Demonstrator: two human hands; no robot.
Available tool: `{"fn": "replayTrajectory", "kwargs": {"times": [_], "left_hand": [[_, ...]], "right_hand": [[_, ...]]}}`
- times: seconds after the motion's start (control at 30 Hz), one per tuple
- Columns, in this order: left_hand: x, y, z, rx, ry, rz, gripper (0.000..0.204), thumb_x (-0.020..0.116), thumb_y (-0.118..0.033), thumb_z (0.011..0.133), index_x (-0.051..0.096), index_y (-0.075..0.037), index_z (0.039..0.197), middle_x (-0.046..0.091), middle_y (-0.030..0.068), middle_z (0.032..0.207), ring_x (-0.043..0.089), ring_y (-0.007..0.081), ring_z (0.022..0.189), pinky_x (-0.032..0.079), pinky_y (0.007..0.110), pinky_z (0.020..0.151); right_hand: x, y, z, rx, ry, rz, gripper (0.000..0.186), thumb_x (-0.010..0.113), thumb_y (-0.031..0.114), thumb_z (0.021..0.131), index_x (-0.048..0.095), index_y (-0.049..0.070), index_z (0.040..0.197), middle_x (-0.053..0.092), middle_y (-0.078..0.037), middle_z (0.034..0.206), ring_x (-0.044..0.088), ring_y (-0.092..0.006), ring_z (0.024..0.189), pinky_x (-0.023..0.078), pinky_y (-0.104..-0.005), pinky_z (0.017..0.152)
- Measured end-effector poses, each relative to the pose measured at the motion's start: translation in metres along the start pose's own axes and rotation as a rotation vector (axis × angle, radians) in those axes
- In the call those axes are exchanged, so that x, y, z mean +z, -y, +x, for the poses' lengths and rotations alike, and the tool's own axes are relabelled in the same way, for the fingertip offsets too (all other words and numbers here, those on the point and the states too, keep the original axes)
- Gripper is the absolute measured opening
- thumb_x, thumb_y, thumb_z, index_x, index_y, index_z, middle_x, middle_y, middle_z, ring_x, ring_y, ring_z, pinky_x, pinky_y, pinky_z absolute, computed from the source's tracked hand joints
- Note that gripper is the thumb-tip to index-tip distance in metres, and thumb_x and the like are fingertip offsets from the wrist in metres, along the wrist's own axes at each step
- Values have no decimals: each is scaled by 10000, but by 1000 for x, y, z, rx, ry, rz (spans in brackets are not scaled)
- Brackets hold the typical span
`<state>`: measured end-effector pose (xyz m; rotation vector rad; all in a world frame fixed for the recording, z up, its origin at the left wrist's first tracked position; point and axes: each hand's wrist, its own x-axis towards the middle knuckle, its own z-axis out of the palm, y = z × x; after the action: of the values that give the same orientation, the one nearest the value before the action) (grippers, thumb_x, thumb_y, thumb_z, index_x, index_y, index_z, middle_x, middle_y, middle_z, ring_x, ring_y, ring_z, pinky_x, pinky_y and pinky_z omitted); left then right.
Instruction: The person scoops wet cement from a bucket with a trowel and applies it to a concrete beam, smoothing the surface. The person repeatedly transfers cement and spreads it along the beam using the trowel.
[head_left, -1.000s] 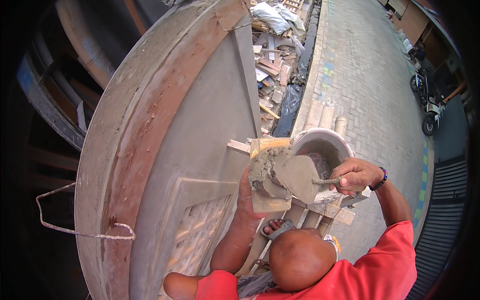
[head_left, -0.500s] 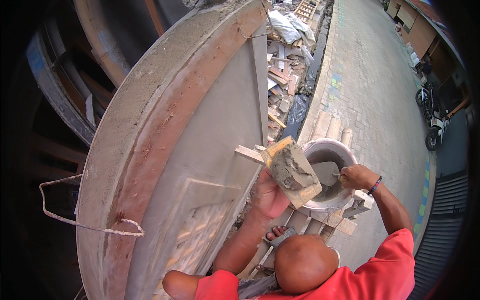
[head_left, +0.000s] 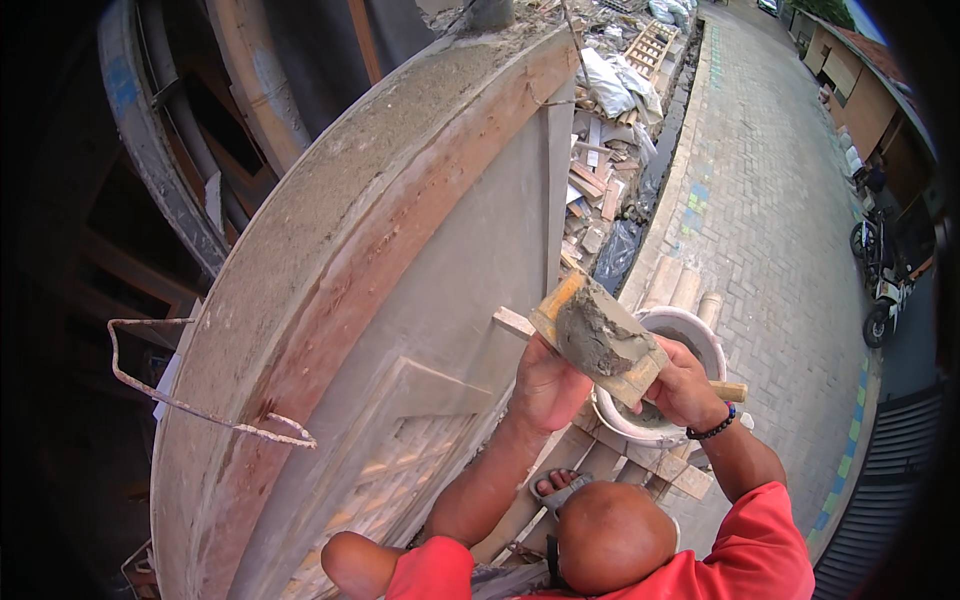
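Observation:
My left hand [head_left: 548,385] grips a yellow-edged board [head_left: 555,305] from underneath, with a lump of wet grey mortar [head_left: 600,330] spread on top. My right hand [head_left: 683,385] has its fingers closed at the board's lower right end. A wooden trowel handle [head_left: 730,391] sticks out to the right from behind that hand; its blade is hidden, and I cannot tell whether my fingers touch it. Under the board is a pale bucket [head_left: 680,318] containing grey mix, partly covered by the board and hands.
A curved concrete canopy edge [head_left: 290,230] with a bent rebar [head_left: 170,397] fills the left. Wooden slats [head_left: 685,474] and a sandalled foot lie below, beside a head. Rubble [head_left: 600,180] lines a drain along the paved lane [head_left: 770,200]; a motorcycle [head_left: 880,290] stands right.
My right hand has moved from holding the trowel at the bucket to the board's right end. The board, lifted off the trowel's earlier position, now tilts diagonally. The whole view has shifted.

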<state>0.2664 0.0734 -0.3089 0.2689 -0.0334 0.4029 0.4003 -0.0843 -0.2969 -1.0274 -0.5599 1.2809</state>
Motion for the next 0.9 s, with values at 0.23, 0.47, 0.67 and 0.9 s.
{"fn": "replayTrajectory", "kwargs": {"times": [0.23,0.47,0.67,0.9], "left_hand": [[-4,-18,4,56,-11,158,566,727,-160,870,476,-2,1352,604,114,1286,599,229,1178,479,405,1028],[-9,-26,11,18,-34,227,504,677,-191,906,492,21,1325,628,136,1243,649,241,1089,536,400,958],[51,-37,25,275,-229,415,487,616,-121,958,403,24,1372,598,135,1233,553,186,1175,423,383,1054],[178,-78,6,873,-344,1050,419,553,-92,948,434,11,1336,577,181,1197,531,239,1171,324,442,1095]], "right_hand": [[63,-6,30,-25,74,693,453,431,343,1001,564,-31,1218,630,-175,938,571,-215,662,506,-329,582],[77,-14,40,-57,117,1003,391,505,274,969,568,26,1264,595,-105,1112,487,-184,810,479,-276,642],[87,25,44,-145,3,1003,398,532,240,964,546,30,1302,567,-59,1043,484,-191,845,478,-302,708],[106,118,87,-231,-169,873,362,526,160,973,537,34,1312,601,-117,1196,552,-234,909,544,-323,756]]}}
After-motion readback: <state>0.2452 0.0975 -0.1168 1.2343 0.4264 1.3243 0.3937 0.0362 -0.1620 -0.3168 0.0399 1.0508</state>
